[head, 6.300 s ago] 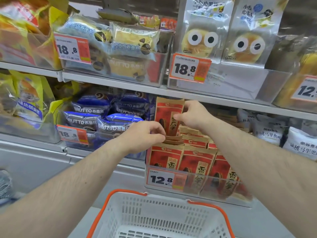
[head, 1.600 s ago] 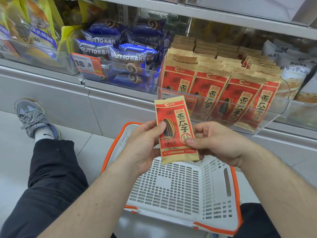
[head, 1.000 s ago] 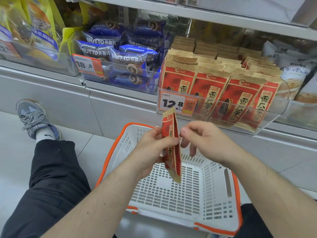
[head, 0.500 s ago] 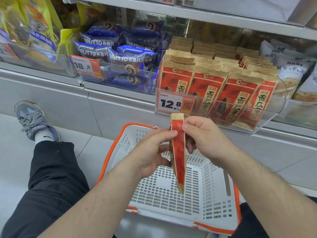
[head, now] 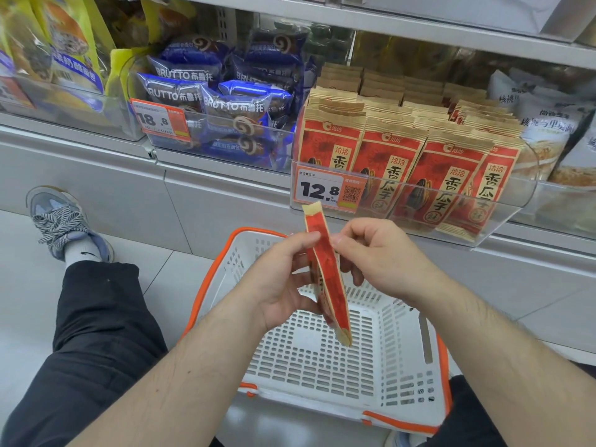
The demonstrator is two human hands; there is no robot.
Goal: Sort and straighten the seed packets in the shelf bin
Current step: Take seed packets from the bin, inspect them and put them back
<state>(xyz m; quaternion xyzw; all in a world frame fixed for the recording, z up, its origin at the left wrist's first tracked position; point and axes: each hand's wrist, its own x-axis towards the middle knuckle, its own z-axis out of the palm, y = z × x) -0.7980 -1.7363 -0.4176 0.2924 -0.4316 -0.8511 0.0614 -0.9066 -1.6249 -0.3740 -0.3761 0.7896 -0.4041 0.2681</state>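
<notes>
Bare forearms, no sleeves. Black trousers [head: 96,333] left of the basket [head: 322,366]; beyond them a white sock [head: 79,253] and a grey-blue sneaker [head: 61,217] with black-and-white striped laces.

Both hands hold one seed packet [head: 329,279] edge-on above the white basket [head: 322,359], whose open top lies free beneath them. Between the hands and the clear shelf bin [head: 503,214] there is open air. The bin's front wall, carrying the price tag [head: 329,192], blocks a straight reach; entry is over its rim. Inside, rows of seed packets [head: 403,140] fill it tightly from front to back. The upper shelf [head: 387,27] hangs over the back rows. Blue bread bags [head: 225,101] crowd the left neighbour.
</notes>
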